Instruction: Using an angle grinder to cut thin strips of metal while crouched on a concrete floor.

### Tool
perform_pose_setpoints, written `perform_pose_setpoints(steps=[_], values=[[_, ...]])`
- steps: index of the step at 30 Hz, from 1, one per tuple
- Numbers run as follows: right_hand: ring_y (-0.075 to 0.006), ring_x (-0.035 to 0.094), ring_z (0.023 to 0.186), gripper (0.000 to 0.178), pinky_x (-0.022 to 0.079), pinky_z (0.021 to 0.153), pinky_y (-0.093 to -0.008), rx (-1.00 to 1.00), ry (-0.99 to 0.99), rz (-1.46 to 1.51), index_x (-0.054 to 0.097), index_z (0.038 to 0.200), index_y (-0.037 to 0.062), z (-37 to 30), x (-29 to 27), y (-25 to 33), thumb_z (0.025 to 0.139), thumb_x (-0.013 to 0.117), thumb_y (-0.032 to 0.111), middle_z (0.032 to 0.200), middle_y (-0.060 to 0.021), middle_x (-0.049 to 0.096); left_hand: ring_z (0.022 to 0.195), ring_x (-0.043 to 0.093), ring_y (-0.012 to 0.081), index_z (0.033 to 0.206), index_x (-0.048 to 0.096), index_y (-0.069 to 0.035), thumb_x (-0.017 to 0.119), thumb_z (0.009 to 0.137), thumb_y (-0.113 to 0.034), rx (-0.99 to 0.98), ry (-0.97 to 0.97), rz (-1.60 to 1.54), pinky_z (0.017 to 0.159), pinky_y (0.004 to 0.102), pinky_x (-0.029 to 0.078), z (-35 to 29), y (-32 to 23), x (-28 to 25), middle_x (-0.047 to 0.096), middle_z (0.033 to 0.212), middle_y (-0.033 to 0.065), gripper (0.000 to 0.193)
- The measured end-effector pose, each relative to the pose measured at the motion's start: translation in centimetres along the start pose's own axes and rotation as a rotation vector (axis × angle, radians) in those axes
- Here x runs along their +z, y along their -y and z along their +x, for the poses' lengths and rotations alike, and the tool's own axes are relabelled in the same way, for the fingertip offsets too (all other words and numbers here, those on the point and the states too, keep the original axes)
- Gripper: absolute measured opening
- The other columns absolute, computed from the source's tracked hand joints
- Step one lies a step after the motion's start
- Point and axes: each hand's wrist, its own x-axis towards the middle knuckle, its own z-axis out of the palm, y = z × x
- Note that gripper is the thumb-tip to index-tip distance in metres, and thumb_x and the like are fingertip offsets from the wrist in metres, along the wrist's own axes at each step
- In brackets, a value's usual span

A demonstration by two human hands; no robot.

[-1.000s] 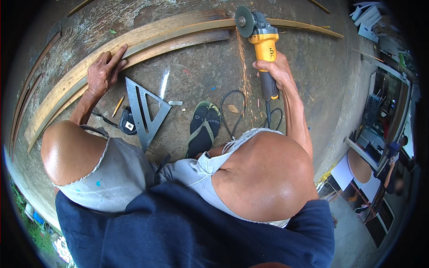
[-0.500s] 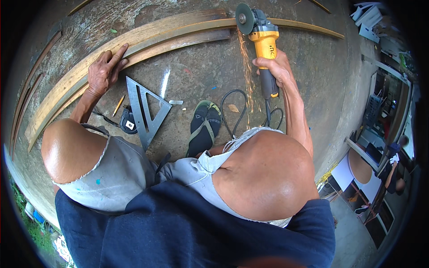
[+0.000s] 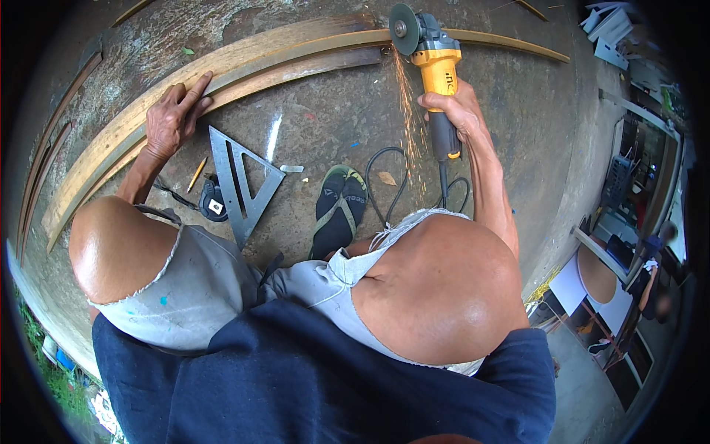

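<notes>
My right hand (image 3: 460,112) is wrapped round the body of a yellow and black angle grinder (image 3: 439,72). Its cutting disc (image 3: 403,28) meets a long, narrow, brownish metal bar (image 3: 510,43), and orange sparks (image 3: 405,96) stream from there toward me. The bar runs left along wooden planks (image 3: 244,63), one on its far side and a shorter one on its near side. On the left, my left hand (image 3: 168,122) presses the bar, forefinger stretched along it and the other fingers bent over it. Part of the contact under that palm is hidden.
Between hands and feet lie a metal triangular square (image 3: 265,181), a black tape measure (image 3: 212,207) and a pencil (image 3: 197,175). The grinder's cord (image 3: 405,174) loops beside my sandalled foot (image 3: 339,211). More strips (image 3: 55,140) lie far left; a person (image 3: 651,277) is far right.
Sparks still fly, their spray slightly altered. The grinder and both hands look nearly unmoved. At the far right, the other person has shifted slightly.
</notes>
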Motion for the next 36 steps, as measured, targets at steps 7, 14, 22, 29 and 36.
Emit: perform_pose_setpoints(steps=[7,14,22,29,36], values=[[-0.0173,0.065,0.064,0.043,0.054,0.059,-0.0326,0.024,0.016,-0.01,0.062,0.102,0.0021,-0.9,-0.1,0.2,0.066,0.08,0.018,0.081,-0.0074,0.066,0.066,0.055,0.0229,0.148,0.054,-0.027,0.068,0.095,-0.033,0.005,-0.003,0.0,0.056,0.0396,0.047,0.0,0.2,0.0,0.047,0.075,0.0063,0.055],[-0.0174,0.065,0.065,0.045,0.054,0.059,-0.0329,0.034,0.025,-0.006,0.062,0.103,0.0025,-1.0,-0.3,-1.6,0.066,0.08,0.019,0.081,-0.0071,0.066,0.066,0.055,0.0227,0.148,0.054,-0.028,0.067,0.095,-0.034,-0.006,0.004,-0.007,0.056,0.0395,0.047,0.0,0.1,0.2,0.047,0.075,0.0061,0.055],[-0.0176,0.065,0.065,0.044,0.055,0.059,-0.0324,0.027,0.034,0.016,0.062,0.103,0.002,-0.9,-0.1,-0.7,0.066,0.08,0.018,0.083,-0.0073,0.067,0.066,0.056,0.0227,0.148,0.054,-0.029,0.067,0.095,-0.034,-0.001,0.006,-0.004,0.056,0.0393,0.048,-0.1,0.1,0.1,0.047,0.074,0.0059,0.055],[-0.0175,0.065,0.063,0.047,0.055,0.057,-0.0325,0.02,0.015,-0.003,0.061,0.105,0.0015,-0.9,-0.2,-0.4,0.065,0.08,0.018,0.082,-0.008,0.066,0.065,0.056,0.0228,0.148,0.055,-0.029,0.068,0.094,-0.033,0.015,-0.02,-0.02,0.056,0.0394,0.048,0.1,0.1,0.1,0.047,0.074,0.0061,0.055],[-0.0175,0.065,0.063,0.047,0.055,0.056,-0.0315,0.025,0.028,0.019,0.061,0.105,0.0012,-0.9,-0.1,-0.2,0.066,0.081,0.018,0.08,-0.0074,0.065,0.065,0.055,0.0227,0.148,0.054,-0.029,0.068,0.094,-0.034,0.013,-0.02,-0.016,0.055,0.0395,0.047,0.0,0.2,0.2,0.047,0.073,0.0057,0.056]])
